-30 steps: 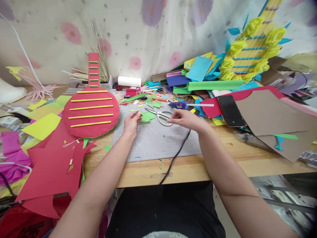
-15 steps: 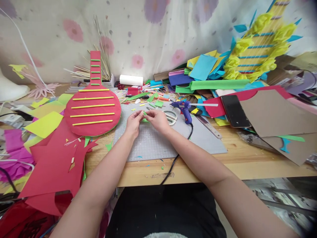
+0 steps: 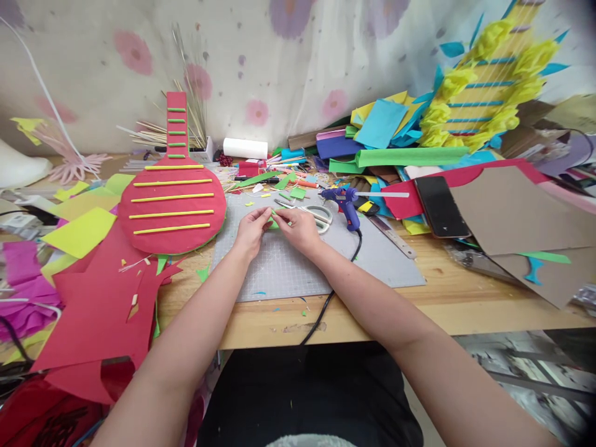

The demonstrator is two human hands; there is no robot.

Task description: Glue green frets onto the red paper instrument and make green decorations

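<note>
My left hand (image 3: pixel 252 232) and my right hand (image 3: pixel 297 227) meet over the grey cutting mat (image 3: pixel 288 267), fingertips pinched close together. Between them is a small piece of green paper (image 3: pixel 273 213), mostly covered by the fingers. More green paper (image 3: pixel 278 223) shows just below the fingertips. Scissors (image 3: pixel 321 218) with pale handles lie right behind my right hand. A purple glue gun (image 3: pixel 345 203) with a white glue stick in its back rests farther right on the mat. Left of my hands stands a red paper guitar shape (image 3: pixel 174 208) with yellow and green strips across it.
Red paper scraps (image 3: pixel 102 310) cover the table's left side. A black phone (image 3: pixel 441 208) and brown cardboard (image 3: pixel 507 211) lie at right. The glue gun's black cable (image 3: pixel 321 316) runs over the front edge. A guitar with yellow paper flowers (image 3: pixel 482 96) leans at the back right.
The view has shifted very slightly. My fingers have moved a little around the green piece, and less of it shows now. Everything on the table stays in place.
</note>
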